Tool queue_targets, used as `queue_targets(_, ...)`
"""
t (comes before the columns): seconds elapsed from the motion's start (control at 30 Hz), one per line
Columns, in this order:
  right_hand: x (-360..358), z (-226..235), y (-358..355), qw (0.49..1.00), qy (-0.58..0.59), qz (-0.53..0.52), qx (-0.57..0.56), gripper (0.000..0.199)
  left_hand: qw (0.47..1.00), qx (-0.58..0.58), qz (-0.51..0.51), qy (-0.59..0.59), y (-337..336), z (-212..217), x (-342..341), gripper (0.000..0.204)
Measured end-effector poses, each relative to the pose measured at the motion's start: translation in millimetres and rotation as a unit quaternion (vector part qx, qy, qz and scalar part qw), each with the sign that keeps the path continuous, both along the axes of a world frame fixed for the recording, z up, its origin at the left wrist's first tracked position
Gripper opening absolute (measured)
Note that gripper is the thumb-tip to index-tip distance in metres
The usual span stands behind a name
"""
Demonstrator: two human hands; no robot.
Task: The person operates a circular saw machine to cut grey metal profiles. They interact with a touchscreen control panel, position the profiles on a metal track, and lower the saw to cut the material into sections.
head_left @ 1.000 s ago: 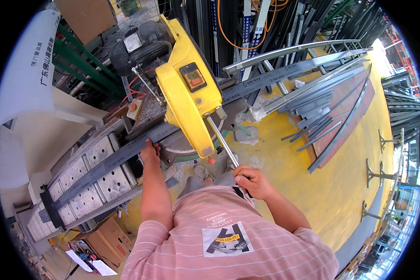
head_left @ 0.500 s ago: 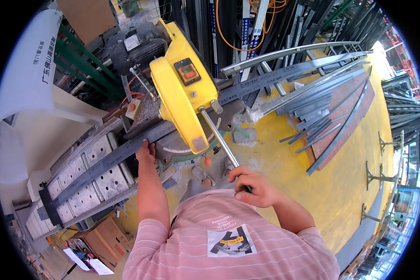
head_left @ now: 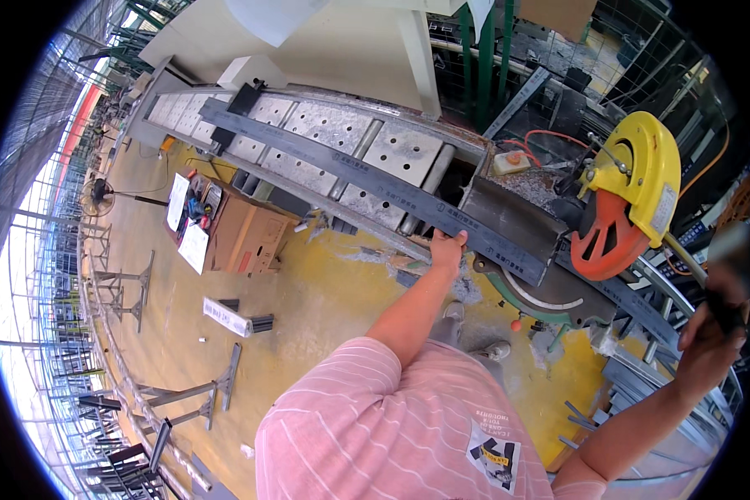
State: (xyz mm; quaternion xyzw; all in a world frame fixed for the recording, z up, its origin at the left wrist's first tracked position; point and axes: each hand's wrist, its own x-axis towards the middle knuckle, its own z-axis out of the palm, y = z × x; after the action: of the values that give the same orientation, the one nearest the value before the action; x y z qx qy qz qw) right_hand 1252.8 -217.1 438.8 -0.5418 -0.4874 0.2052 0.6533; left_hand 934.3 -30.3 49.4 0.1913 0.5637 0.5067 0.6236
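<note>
My left hand point(head_left: 447, 248) grips the near edge of a long dark grey metal profile point(head_left: 367, 175), which lies over the perforated roller bed. The profile's right end stops near the saw table point(head_left: 529, 287). Beyond a gap, another length of profile point(head_left: 633, 304) continues to the right. The yellow chop saw head point(head_left: 654, 167) stands raised, and its orange blade guard point(head_left: 612, 237) hangs over that gap. At the right rim, my right hand point(head_left: 712, 333) is closed around the black grip of the saw's lever handle point(head_left: 683, 254), slightly blurred.
A black stop block point(head_left: 235, 117) crosses the roller bed point(head_left: 308, 142) at its far left. A cardboard box point(head_left: 242, 229) with tools and papers stands on the yellow floor. Nearby lie a wrapped bundle of profiles point(head_left: 233, 318) and metal stands point(head_left: 221, 383). More profiles lie lower right.
My view has swung left. The saw head has risen, showing the orange guard, and the profile now shows a gap beneath it. My right hand has lifted with the handle.
</note>
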Motion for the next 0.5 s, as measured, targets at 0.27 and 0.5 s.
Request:
queue_targets(0.27, -1, -68, 35, 0.996, 0.03, -0.004, 0.082, 0.051, 0.997, -0.036, -0.007, 0.064, 26, -17, -145, 0.032)
queue_targets(0.5, 105, -352, -82, 0.804, 0.381, -0.325, -0.322, 0.031, 0.958, -0.059, 0.008, 0.281, 43, 27, -160, 0.025)
